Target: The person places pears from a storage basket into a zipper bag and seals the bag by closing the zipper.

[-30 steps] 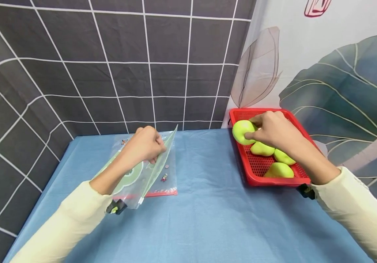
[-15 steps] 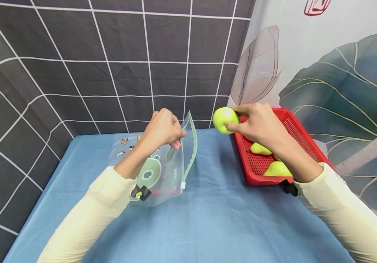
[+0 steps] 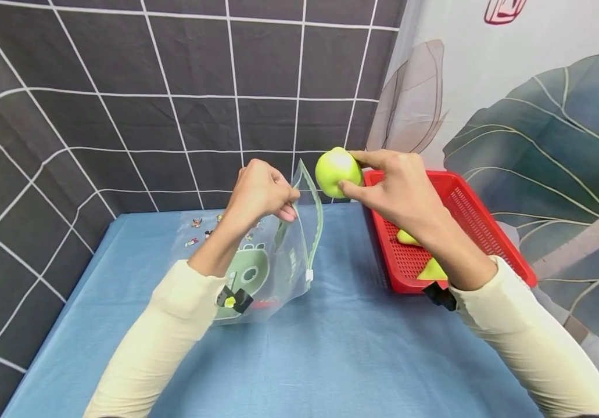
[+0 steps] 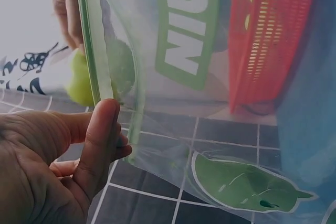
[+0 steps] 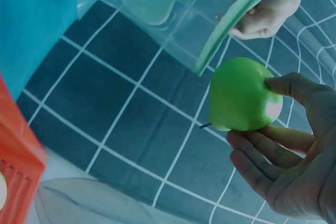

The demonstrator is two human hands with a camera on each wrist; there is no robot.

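Note:
My left hand [image 3: 262, 191] pinches the upper rim of a clear zip bag [image 3: 293, 267] with a green zip band and a white slider. The bag's mouth gapes to the right; green cartoon prints and lettering show on its wall [image 4: 189, 30]. In my right hand [image 3: 398, 186], a green apple [image 3: 334, 171] is held between thumb and fingers, just right of the bag's mouth and outside it. The right wrist view shows the apple [image 5: 239, 95] with its stem pointing down-left, near the bag's green edge [image 5: 241, 17].
A red plastic basket [image 3: 487, 232] stands at the back right, with yellow-green pear-like fruit [image 3: 431, 271] in it, partly hidden by my right arm. Another clear bag [image 3: 186, 229] with small cartoon prints lies flat on the blue cloth [image 3: 299, 360]. A dark gridded backdrop [image 3: 200, 122] rises behind.
My right hand has lifted the apple out over the basket's side and carried it left to the bag. The left hand has raised the bag's rim rightward, and its mouth has widened.

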